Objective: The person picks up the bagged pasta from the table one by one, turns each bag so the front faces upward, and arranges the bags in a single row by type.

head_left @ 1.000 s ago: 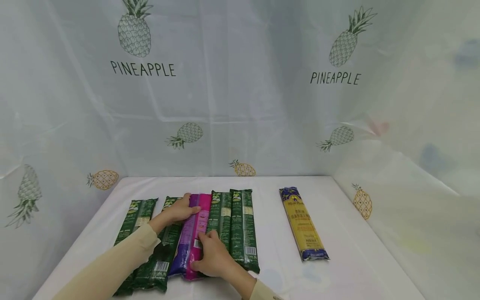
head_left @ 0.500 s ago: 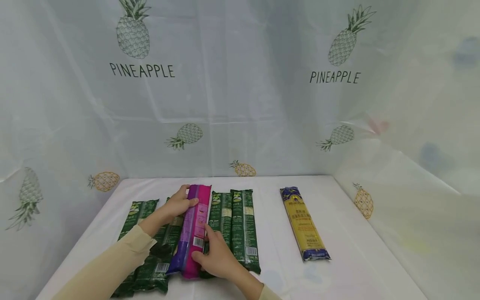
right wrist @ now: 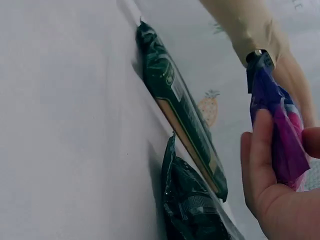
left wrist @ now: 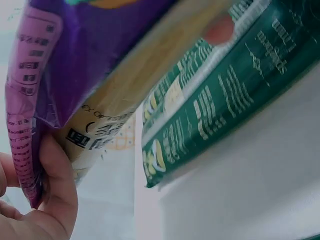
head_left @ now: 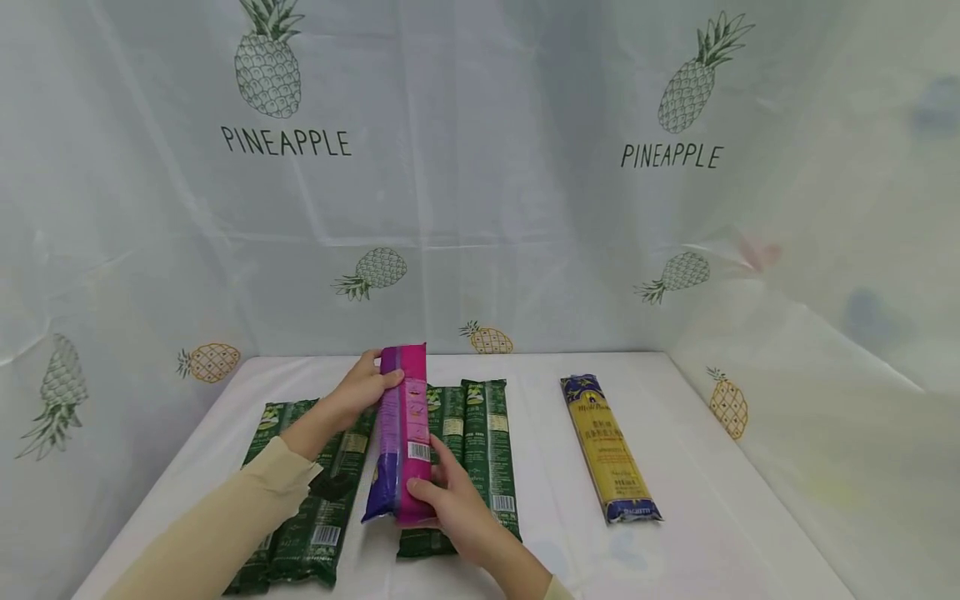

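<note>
Both hands hold a pink and purple packet of noodles (head_left: 405, 417) above the white table. My left hand (head_left: 356, 392) grips its upper end from the left, thumb across the front. At the lower right, my right hand (head_left: 463, 508) holds the packet with the thumb on its face. Pale strands show through the packet's clear side (left wrist: 135, 70) in the left wrist view. Green spaghetti packets lie below on both sides: one (head_left: 483, 450) at the right, its neighbour (head_left: 450, 408) partly hidden, and another (head_left: 307, 533) under the left forearm.
A yellow and blue spaghetti packet (head_left: 611, 454) lies apart on the right of the table (head_left: 712, 533). One more green packet (head_left: 273, 425) lies at the far left. A pineapple-print curtain (head_left: 510, 208) encloses the back and sides.
The pink and purple packet has risen off the table from between the green packets, moving slightly right, with both hands holding it. White table now shows beneath it.
</note>
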The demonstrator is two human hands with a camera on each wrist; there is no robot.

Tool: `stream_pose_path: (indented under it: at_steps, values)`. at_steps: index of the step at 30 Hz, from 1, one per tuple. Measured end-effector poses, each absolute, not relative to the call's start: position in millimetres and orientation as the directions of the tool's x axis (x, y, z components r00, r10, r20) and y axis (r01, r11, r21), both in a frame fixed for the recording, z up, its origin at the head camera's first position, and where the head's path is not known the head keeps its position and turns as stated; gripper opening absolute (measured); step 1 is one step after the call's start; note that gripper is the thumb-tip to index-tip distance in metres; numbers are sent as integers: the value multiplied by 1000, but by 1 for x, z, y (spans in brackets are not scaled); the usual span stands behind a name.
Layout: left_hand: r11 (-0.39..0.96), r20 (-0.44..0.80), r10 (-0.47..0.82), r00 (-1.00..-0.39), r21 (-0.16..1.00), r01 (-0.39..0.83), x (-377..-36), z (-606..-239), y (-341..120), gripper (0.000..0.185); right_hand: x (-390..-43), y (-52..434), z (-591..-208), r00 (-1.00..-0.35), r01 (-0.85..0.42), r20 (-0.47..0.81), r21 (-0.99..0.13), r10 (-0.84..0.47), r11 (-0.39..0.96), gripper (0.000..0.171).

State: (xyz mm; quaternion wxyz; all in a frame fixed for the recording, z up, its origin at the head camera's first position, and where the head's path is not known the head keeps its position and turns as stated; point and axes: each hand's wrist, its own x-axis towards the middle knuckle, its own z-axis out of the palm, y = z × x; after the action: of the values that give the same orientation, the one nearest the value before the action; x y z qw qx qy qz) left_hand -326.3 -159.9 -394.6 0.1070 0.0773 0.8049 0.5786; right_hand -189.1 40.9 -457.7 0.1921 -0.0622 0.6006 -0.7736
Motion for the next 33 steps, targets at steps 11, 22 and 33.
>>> stream_pose_path:
  at_steps: [11,22,33]
  values:
    - [475,-28,237,-971,875,91,-322,-394,-122,75,-176,64,-452,-963,131,-91,-981,-256,-144,86]
    - [592,79,258,-963,774,222,-324,-401,-95,80,-172,82,-462,-985,-45,44,-999,-169,-1,88]
    - [684,145,201,-969,687,245,-309,-400,-69,86,-173,83,-468,-951,-305,301,-883,-67,356,78]
